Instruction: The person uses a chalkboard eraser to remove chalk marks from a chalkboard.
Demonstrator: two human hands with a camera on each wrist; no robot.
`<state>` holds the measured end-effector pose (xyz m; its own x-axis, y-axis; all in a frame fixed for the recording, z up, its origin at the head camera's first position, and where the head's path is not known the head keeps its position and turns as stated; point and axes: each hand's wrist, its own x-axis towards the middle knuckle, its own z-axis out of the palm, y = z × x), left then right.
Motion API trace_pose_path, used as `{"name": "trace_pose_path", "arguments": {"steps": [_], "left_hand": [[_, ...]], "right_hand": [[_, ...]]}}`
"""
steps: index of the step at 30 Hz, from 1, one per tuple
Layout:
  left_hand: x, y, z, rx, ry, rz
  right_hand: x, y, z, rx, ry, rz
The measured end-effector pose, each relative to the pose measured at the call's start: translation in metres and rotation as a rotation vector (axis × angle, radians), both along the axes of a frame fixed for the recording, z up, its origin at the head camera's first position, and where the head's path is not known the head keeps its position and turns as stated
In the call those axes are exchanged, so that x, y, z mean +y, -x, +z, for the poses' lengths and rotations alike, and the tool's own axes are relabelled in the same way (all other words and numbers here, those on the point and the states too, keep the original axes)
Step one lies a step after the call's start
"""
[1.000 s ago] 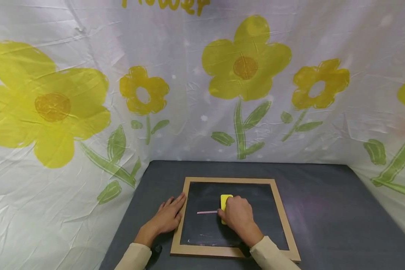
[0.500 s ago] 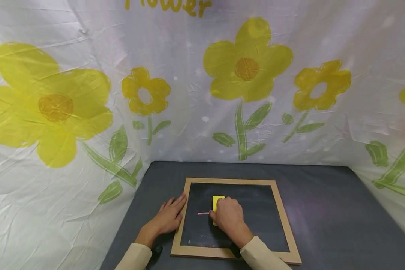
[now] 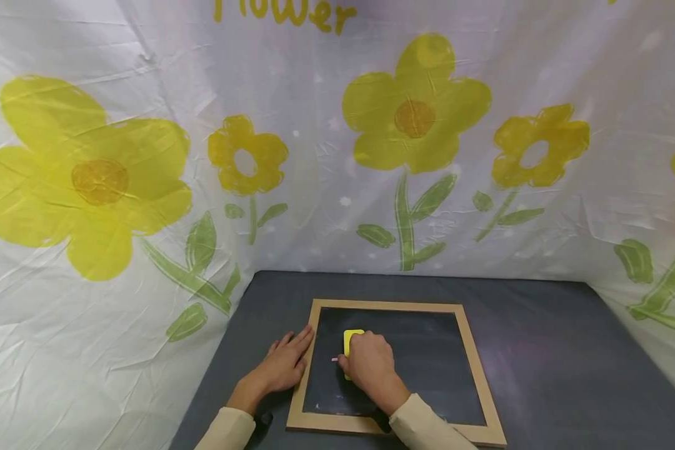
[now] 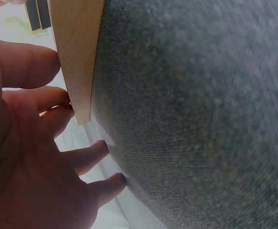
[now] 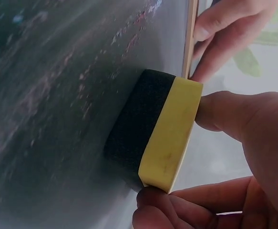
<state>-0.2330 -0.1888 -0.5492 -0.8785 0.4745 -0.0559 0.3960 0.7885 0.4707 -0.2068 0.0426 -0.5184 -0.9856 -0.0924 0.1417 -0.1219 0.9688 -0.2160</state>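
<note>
Nearest, two cream sleeves enter from the bottom edge of the head view. Just beyond them the right hand (image 3: 369,365) holds a yellow-backed black foam eraser (image 3: 351,342) with its fingers curled over it, thumb on one long side and fingertips on the other. The eraser sits on the left part of a wood-framed square chalkboard (image 3: 471,375), dark face down on the slate. A short stub of pink chalk line (image 3: 334,359) shows just left of the hand, between the eraser and the left frame rail. The left hand (image 3: 284,362) lies flat with fingers straight and released on the dark grey felt-covered counter (image 3: 551,350), fingertips touching the outer side of that rail.

Little room lies left of the eraser; to its right the slate is open up to the far rail. Grey counter surrounds the board, widest on the right. Beyond it a white cloth printed with yellow flowers (image 3: 416,112) rises as a backdrop.

Only the right wrist view shows the eraser's two layers (image 5: 169,131), faint chalk smears on the slate (image 5: 57,95), and the other hand's fingers (image 5: 224,33) past the frame. Only the left wrist view shows the pale frame's corner (image 4: 79,62) against the fingers (image 4: 57,119) and the counter's woven texture (image 4: 200,119).
</note>
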Motion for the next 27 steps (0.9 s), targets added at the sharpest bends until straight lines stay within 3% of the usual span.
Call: {"name": "trace_pose_path", "arguments": {"steps": [9, 10, 17, 21, 22, 25, 27], "left_hand": [[-0.006, 0.008, -0.018, 0.049, -0.073, -0.046], [-0.004, 0.007, -0.014, 0.032, -0.082, -0.037], [-0.009, 0.012, -0.026, 0.055, -0.079, -0.030], [-0.007, 0.008, -0.019, 0.037, -0.088, -0.015], [-0.008, 0.009, -0.022, 0.053, -0.081, -0.024], [-0.007, 0.005, -0.013, 0.028, -0.072, -0.022], [-0.008, 0.007, -0.019, 0.049, -0.069, -0.017]], "right_hand": [[-0.005, 0.000, 0.001, 0.041, 0.013, 0.002], [-0.006, 0.001, 0.001, 0.043, 0.012, 0.004], [-0.015, 0.003, 0.002, 0.039, -0.009, 0.019], [-0.020, 0.004, 0.003, 0.041, -0.020, 0.018], [-0.022, 0.004, 0.003, 0.038, -0.021, 0.019], [-0.026, 0.005, 0.002, 0.034, -0.023, 0.022], [-0.029, 0.006, 0.002, 0.036, -0.026, 0.025]]}}
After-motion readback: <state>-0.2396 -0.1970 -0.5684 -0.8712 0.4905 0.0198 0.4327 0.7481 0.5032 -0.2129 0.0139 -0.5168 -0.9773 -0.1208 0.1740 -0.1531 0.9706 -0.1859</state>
